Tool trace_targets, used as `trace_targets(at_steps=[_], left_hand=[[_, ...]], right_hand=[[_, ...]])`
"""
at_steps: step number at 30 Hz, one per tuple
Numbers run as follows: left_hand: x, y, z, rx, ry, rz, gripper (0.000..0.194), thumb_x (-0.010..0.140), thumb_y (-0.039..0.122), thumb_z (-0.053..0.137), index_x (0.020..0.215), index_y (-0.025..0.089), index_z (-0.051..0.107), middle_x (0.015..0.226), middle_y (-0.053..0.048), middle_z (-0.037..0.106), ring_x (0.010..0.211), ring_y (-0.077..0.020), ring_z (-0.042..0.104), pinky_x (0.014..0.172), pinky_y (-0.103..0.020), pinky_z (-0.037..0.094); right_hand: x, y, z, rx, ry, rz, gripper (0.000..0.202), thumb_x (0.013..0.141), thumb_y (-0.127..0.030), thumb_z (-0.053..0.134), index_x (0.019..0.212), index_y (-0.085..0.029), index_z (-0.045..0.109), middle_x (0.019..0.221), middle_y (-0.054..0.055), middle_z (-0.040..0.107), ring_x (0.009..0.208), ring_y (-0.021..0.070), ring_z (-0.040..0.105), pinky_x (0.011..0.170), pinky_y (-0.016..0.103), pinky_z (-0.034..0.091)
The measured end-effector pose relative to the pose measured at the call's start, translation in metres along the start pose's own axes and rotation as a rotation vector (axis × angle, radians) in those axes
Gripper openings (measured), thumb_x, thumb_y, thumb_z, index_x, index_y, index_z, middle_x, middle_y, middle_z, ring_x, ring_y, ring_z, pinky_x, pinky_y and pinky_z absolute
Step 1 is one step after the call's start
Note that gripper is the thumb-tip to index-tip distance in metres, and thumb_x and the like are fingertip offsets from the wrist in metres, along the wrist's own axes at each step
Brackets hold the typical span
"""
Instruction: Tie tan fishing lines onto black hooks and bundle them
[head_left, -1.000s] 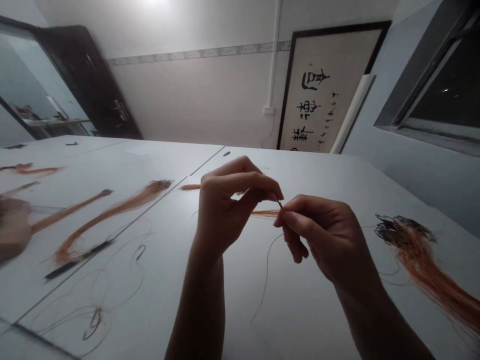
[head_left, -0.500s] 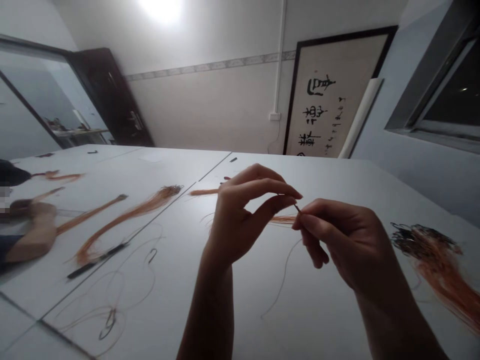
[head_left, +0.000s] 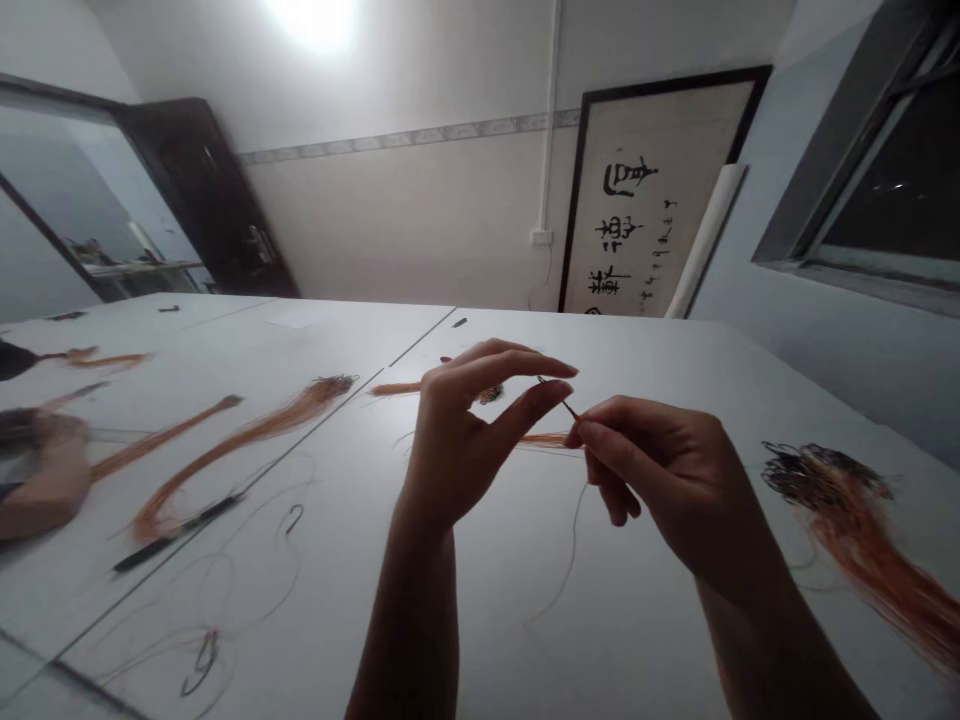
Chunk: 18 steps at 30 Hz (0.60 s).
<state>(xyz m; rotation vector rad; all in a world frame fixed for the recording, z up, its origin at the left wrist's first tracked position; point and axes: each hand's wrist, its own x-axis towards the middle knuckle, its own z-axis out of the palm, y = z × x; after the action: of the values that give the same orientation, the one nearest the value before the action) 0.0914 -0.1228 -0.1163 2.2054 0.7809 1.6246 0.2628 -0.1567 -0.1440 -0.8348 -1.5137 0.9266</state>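
My right hand (head_left: 652, 455) pinches a small dark hook (head_left: 570, 409) with an orange thread end between thumb and fingertips. A thin line (head_left: 574, 540) hangs from beneath these fingers and curves down to the white table. My left hand (head_left: 487, 430) is raised just left of it, thumb and forefinger apart around the hook's upper end; whether they touch it is hard to tell. Behind the hands lies a bundle of orange threads (head_left: 544, 440).
On the white table (head_left: 525, 660), a thick orange bundle with dark hooks (head_left: 832, 480) lies right. More orange bundles (head_left: 247, 435), a black stick (head_left: 176, 535) and loose hooks (head_left: 201, 665) lie left. Another person's hand (head_left: 56, 460) is at the far left.
My left thumb and forefinger have parted slightly, showing more of the hook's upper end. The whole view has shifted a little, so both hands appear further left. The other person's hand has moved slightly.
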Motion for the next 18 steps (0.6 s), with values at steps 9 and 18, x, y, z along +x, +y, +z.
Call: trace_targets(at_steps=[9,18], left_hand=[[-0.0007,0.0021,0.0007,0.101,0.05,-0.004,0.02,0.082,0.032,0.076,0.101,0.026,0.073,0.099,0.0,0.068,0.09,-0.0138,0.064,0.078,-0.031,0.053],[0.0022,-0.005,-0.0038,0.051,0.164,0.077,0.017,0.084,0.022,0.073,0.102,0.024,0.073,0.098,-0.003,0.064,0.085,-0.0131,0.062,0.08,-0.032,0.053]], right_hand=[[-0.0002,0.0054,0.0032,0.028,0.02,-0.01,0.018,0.093,-0.029,0.061,0.08,-0.019,0.067,0.059,-0.005,0.054,0.042,0.0051,0.049,0.04,0.017,0.039],[0.0019,-0.0032,0.004,0.038,0.041,0.014,0.018,0.093,-0.025,0.061,0.078,-0.016,0.067,0.054,-0.005,0.052,0.042,0.0051,0.049,0.042,0.018,0.039]])
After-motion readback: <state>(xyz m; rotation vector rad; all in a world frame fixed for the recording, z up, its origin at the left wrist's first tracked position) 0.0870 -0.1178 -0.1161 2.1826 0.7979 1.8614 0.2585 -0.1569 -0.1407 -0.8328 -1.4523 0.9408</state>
